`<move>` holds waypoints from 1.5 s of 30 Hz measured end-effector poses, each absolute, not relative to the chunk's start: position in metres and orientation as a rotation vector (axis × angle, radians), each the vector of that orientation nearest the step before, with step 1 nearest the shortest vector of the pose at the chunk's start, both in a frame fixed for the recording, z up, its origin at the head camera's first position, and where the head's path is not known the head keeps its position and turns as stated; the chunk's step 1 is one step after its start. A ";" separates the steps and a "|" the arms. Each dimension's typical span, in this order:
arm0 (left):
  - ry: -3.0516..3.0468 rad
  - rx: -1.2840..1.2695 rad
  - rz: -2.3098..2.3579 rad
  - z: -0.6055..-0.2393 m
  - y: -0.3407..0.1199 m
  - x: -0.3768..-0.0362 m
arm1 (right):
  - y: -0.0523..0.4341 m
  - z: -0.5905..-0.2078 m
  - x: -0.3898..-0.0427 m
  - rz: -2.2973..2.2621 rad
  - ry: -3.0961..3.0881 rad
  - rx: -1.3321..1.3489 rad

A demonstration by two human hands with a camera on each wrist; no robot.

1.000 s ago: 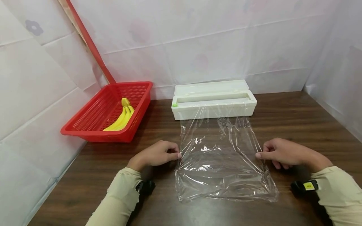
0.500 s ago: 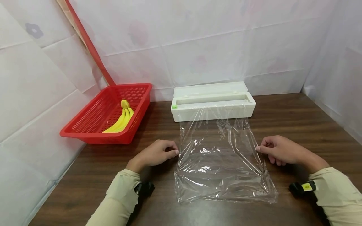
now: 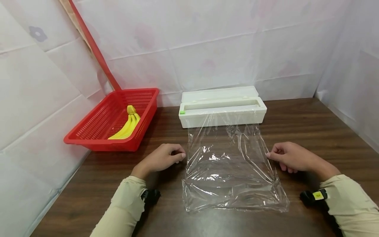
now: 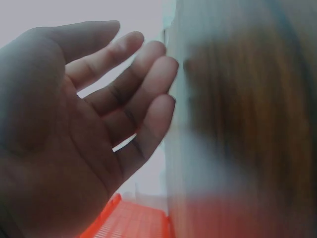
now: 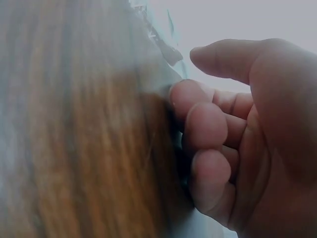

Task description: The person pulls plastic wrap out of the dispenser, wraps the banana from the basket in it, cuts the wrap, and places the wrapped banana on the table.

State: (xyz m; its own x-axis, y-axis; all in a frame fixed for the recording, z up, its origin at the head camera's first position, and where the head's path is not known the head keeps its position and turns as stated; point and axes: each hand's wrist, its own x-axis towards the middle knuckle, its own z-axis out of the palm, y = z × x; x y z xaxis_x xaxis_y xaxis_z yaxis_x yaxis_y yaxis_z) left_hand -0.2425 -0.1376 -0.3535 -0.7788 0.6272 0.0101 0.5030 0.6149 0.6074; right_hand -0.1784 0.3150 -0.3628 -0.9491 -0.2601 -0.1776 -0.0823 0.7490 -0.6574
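Observation:
A sheet of clear plastic wrap [image 3: 222,171] lies wrinkled on the table, drawn out from a white wrap dispenser box [image 3: 223,118] whose lid stands raised. Just off the sheet's left edge is my left hand [image 3: 164,158], its fingers loosely bent; the left wrist view shows nothing between thumb and fingers. At the right edge of the wrap, my right hand [image 3: 291,156] has its fingertips close to the film. The right wrist view shows its thumb apart from the loosely curled fingers, the film's edge near their tips; whether they touch it, I cannot tell.
A red mesh basket [image 3: 139,140] holding yellow bananas [image 3: 128,125] stands at the back left of the brown wooden table [image 3: 302,128]. White patterned sheeting [image 3: 207,42] covers the walls behind and at both sides. A small green tab [image 3: 182,112] sits on the box's left end.
My left hand has drawn back from the wrap's left edge and moved slightly farther from me. The right hand has shifted slightly forward beside the film. The box and basket stay in place.

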 end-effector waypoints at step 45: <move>3.205 0.823 0.589 -0.306 -0.178 -0.253 | 0.312 -0.365 -0.180 -0.955 2.728 -0.228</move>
